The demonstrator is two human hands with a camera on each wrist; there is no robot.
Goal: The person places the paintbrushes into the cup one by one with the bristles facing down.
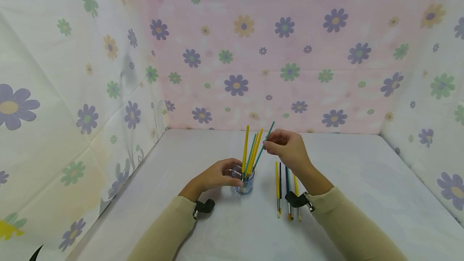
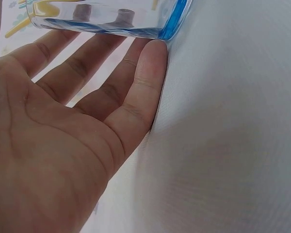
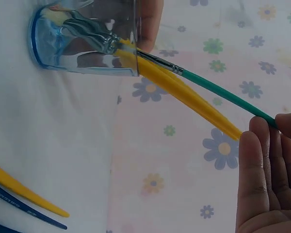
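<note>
White table, floral cloth behind: right hand pinches the green brush by its upper handle, axis slanting down-left to the mouth of the clear cup, which the left hand holds with curved fingers

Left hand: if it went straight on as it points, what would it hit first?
Most likely the cup: the left hand has its thumb and fingers around it, though exact contact is hard to judge.
</note>
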